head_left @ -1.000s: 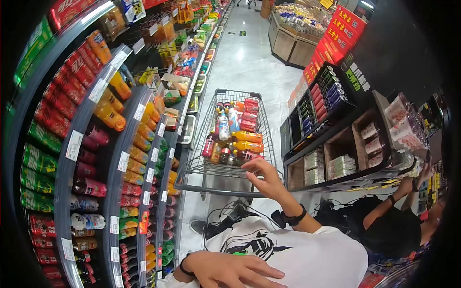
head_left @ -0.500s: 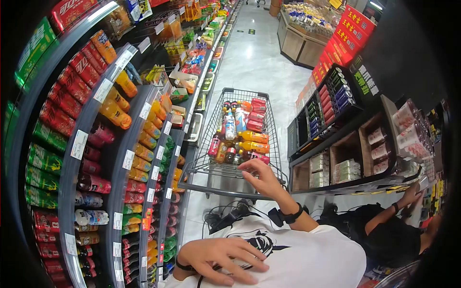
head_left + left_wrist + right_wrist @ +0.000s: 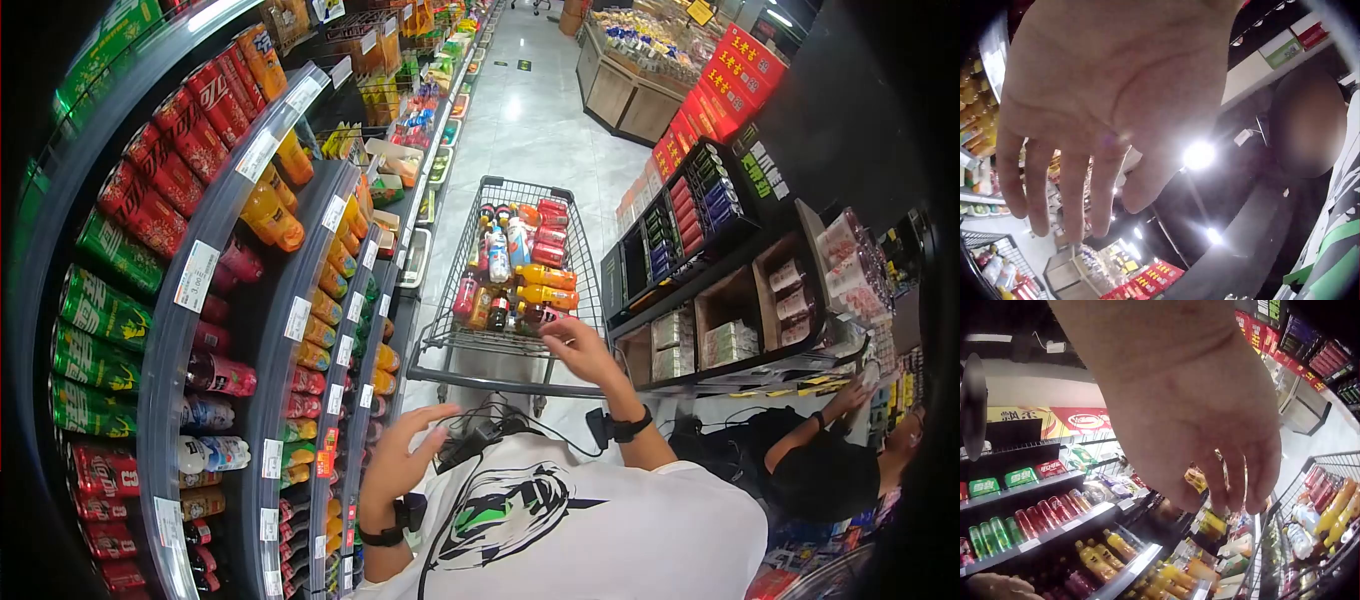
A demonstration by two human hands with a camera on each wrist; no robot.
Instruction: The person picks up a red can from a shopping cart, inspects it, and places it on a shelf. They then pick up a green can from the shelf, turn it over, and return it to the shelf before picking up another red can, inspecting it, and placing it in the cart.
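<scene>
The wire shopping cart (image 3: 480, 384) stands in front of the person, with orange bottles (image 3: 548, 286), a white-blue bottle (image 3: 498, 254) and red packs (image 3: 549, 235) lying inside. Just above the cart's near end, the right hand (image 3: 580, 352) hangs with loosely bent fingers and holds nothing. The left hand (image 3: 400, 458) is raised between the shelves and the white shirt, empty. Its fingers stretch out side by side in the left wrist view (image 3: 1097, 119). In the right wrist view the right hand (image 3: 1204, 431) is seen close up beside the cart.
Drink shelves (image 3: 196, 275) with cans and bottles line the left side. At right are a black display rack (image 3: 715, 260) and red boxes (image 3: 735, 75). A person in black (image 3: 820, 480) is at lower right. The aisle floor (image 3: 520, 110) runs ahead past a wooden produce stand (image 3: 625, 95).
The left hand has lifted off the shirt and moved up toward the shelves, palm turning. The right hand has stayed near the cart's near end. The view has shifted slightly left.
</scene>
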